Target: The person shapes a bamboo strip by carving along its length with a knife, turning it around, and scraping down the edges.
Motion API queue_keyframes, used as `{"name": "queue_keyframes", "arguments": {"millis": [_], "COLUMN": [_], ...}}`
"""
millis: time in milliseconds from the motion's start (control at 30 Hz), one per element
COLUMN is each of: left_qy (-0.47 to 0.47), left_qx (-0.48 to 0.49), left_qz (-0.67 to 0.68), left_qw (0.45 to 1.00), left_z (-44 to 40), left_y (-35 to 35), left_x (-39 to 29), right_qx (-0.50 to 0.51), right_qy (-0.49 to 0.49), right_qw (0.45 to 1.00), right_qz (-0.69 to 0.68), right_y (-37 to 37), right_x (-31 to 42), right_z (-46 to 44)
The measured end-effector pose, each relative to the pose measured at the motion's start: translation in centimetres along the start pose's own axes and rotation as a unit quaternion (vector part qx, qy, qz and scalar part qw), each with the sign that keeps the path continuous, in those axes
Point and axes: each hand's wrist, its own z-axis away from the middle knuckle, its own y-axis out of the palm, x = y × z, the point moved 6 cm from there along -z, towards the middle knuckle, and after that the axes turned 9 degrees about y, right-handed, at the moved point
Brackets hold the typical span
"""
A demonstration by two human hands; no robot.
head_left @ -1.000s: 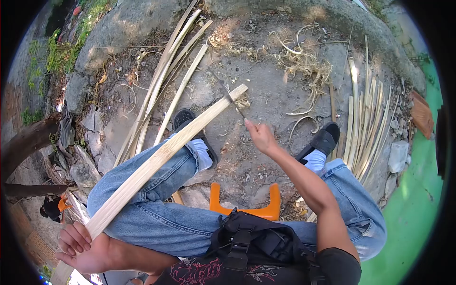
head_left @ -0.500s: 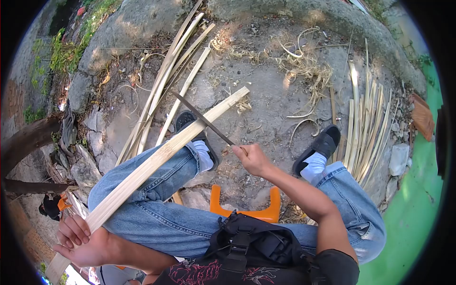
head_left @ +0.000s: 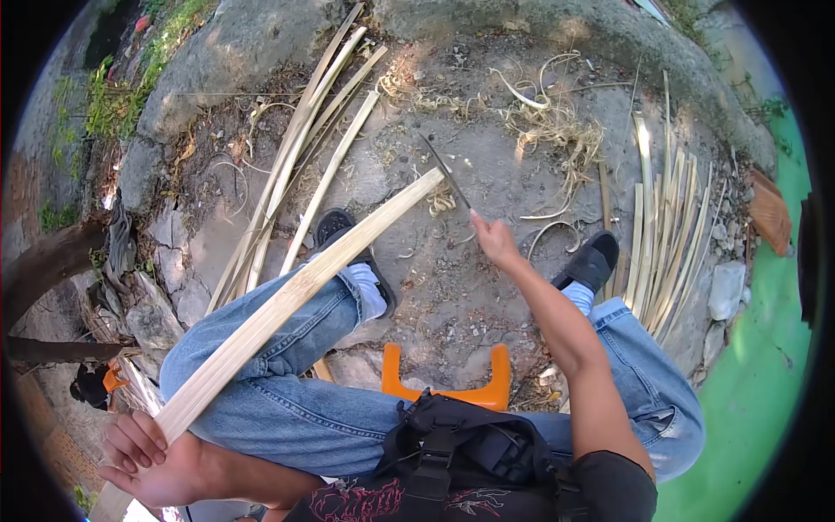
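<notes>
A long pale strip of split bamboo (head_left: 296,300) slants across my bent leg, its far tip raised over the ground. Near its lower end, my left hand (head_left: 152,461) is wrapped round the strip. My right hand (head_left: 497,239) grips the handle of a knife (head_left: 447,174) with a narrow dark blade. That blade crosses the strip at its far tip, touching or just above it; I cannot tell which. Most of the knife's handle is hidden inside my fist.
Long strips (head_left: 304,130) lie on the ground ahead to the left, and a bundle of thinner strips (head_left: 670,235) lies at the right. Curled shavings (head_left: 557,130) are heaped ahead. An orange plastic stool edge (head_left: 448,396) shows between my legs. A brick (head_left: 770,213) sits far right.
My right hand has moved forward and slightly right, sliding the knife from the strip's middle part to its far tip. My left hand keeps its hold, and the strip's tip has dipped slightly.
</notes>
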Motion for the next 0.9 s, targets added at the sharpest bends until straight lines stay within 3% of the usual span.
{"name": "queue_keyframes", "arguments": {"millis": [33, 67, 167, 267, 367, 467, 500, 567, 700, 800, 900], "left_qy": [-0.004, -0.008, 0.015, -0.009, 0.022, 0.018, 0.011, -0.010, -0.009, -0.007, 0.014], "left_qx": [0.005, 0.005, -0.023, 0.056, 0.098, 0.117, 0.108, 0.085, 0.073, 0.071, 0.071], "left_qz": [0.007, 0.011, -0.016, 0.043, 0.062, 0.082, 0.090, 0.088, 0.057, 0.053, 0.044], "left_qw": [1.000, 1.000, 0.999, 0.997, 0.993, 0.990, 0.990, 0.992, 0.996, 0.996, 0.996], "left_z": [-0.2, -0.1, 0.2, 0.0, 0.2, 0.3, 0.1, 0.1, -0.1, -0.1, 0.3], "left_y": [0.0, -0.1, 0.7, 2.3, 2.7, 2.7, 2.7, 2.2, 1.6, 1.8, 2.2], "left_x": [0.0, 0.2, -0.1, 0.1, -0.6, -0.6, -0.4, -0.2, 0.0, -0.5, -0.7], "right_qx": [-0.018, 0.002, 0.069, 0.129, 0.145, 0.023, 0.015, 0.067, 0.109, 0.012, 0.028], "right_qy": [0.024, -0.014, -0.056, -0.102, -0.099, 0.022, 0.022, -0.069, -0.135, 0.027, -0.034], "right_qw": [0.999, 1.000, 0.996, 0.986, 0.984, 0.999, 0.999, 0.995, 0.984, 1.000, 0.999], "right_qz": [0.023, 0.017, -0.021, -0.024, -0.013, 0.002, 0.021, -0.005, -0.036, -0.002, 0.014], "right_y": [-0.2, 0.0, 1.8, 2.3, 1.1, -0.7, -1.1, 0.7, 3.5, 0.5, 1.0], "right_x": [-0.5, 1.5, 5.8, 8.7, 7.1, 1.5, 3.3, 7.9, 6.6, 0.9, 3.7], "right_z": [-1.2, -1.1, 5.4, 8.1, 5.9, 0.1, 1.4, 5.1, 7.4, -0.4, 2.9]}}
